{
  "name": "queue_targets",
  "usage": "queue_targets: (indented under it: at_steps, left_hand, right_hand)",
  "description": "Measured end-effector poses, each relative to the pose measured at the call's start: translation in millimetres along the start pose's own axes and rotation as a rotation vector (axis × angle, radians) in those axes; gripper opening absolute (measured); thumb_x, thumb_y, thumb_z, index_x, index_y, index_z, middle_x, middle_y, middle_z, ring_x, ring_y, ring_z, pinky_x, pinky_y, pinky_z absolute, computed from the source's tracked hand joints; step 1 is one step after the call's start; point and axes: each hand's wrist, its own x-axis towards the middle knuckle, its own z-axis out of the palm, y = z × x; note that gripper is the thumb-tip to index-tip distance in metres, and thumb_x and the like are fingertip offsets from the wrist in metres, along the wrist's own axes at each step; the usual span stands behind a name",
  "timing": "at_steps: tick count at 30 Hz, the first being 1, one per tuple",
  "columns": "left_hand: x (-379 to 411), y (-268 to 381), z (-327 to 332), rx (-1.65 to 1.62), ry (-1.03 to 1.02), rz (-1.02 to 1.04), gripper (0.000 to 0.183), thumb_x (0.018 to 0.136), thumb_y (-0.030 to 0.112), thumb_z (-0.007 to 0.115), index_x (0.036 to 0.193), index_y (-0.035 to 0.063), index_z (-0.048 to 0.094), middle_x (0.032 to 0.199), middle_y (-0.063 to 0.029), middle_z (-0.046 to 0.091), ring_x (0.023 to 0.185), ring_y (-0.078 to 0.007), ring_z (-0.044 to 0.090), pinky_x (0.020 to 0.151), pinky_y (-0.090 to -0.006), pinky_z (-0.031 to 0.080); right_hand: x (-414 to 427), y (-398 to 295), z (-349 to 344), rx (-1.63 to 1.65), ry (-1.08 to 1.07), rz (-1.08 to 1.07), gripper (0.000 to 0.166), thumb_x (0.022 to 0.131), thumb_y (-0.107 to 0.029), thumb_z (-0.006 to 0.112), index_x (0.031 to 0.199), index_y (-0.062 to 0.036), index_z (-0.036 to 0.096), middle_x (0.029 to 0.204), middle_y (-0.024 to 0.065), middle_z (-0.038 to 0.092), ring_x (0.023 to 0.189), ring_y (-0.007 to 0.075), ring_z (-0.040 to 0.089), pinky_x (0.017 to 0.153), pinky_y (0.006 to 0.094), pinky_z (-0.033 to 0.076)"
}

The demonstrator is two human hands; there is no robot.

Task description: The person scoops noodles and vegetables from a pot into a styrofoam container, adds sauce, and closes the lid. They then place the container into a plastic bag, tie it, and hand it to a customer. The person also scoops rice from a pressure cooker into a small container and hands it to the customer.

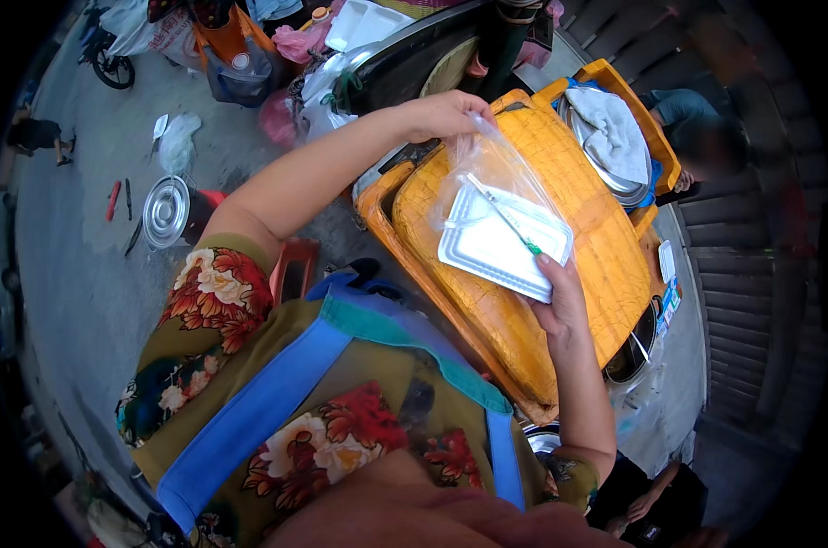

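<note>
My left hand [448, 113] pinches the top edge of a clear plastic bag [479, 154]. In my right hand [563, 298] is a white foam takeaway box [482, 240], gripped by its near right corner. Across the lid lies a thin paper-wrapped stick packet [506, 218] with a green end, likely chopsticks, pinned under my right thumb. The bag hangs around the far part of the box; how far it covers the box is hard to tell. Beneath both hands sits a large yellow lidded crate [585, 240], its top wrapped in creased tape.
Behind the crate, a yellow tub [602, 72] holds metal lids and a grey cloth [609, 130]. A lidded metal pot [166, 211] stands at left near a red stool [295, 264]. White foam trays [366, 26] lie at the top. People are seen at right and far left.
</note>
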Motion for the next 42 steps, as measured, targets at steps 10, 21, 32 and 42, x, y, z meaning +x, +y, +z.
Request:
queue_targets:
  at_steps: [10,21,32,42]
  left_hand:
    - [55.1,28.5,-45.7,-0.853,0.602,0.566,0.018,0.089,0.007,0.055,0.107,0.0004,0.056,0.093,-0.0102,0.062,0.080,-0.0180,0.060,0.066,-0.0326,0.051]
    - [-239.1,-207.2,-194.7,1.032,1.450,-0.017,0.038,0.079,0.013,0.060,0.114,0.0022,0.051,0.108,-0.0211,0.055,0.099,-0.0359,0.057,0.088,-0.0414,0.045]
    - [-199.9,-400.5,-329.4,0.432,1.122,-0.720,0.092,0.066,0.042,0.075,0.138,0.0020,0.034,0.137,-0.0241,0.040,0.127,-0.0391,0.040,0.103,-0.0392,0.037]
    - [-191.2,-349.5,-323.2,0.412,1.015,0.017,0.051,0.078,0.018,0.069,0.126,0.0095,0.052,0.131,-0.0209,0.044,0.123,-0.0370,0.043,0.103,-0.0389,0.036]
  right_hand:
    - [17.5,11.9,-9.8,-0.169,-0.170,0.040,0.068,0.076,-0.005,0.067,0.136,-0.0022,0.035,0.125,0.0155,0.053,0.114,0.0269,0.055,0.096,0.0396,0.048]
    - [12.5,-13.8,-73.0,-0.397,0.022,0.012,0.061,0.079,-0.008,0.066,0.133,0.0001,0.039,0.123,0.0125,0.054,0.111,0.0219,0.055,0.094,0.0355,0.047]
    - [-11.4,-73.9,-34.2,-0.771,0.330,0.170,0.078,0.077,-0.003,0.064,0.145,-0.0029,0.026,0.130,0.0162,0.047,0.110,0.0238,0.053,0.089,0.0341,0.047]
    - [257.2,-46.3,345.4,-1.855,-0.452,-0.838,0.016,0.078,-0.021,0.072,0.077,-0.0056,0.068,0.077,0.0100,0.063,0.080,0.0279,0.058,0.072,0.0384,0.046]
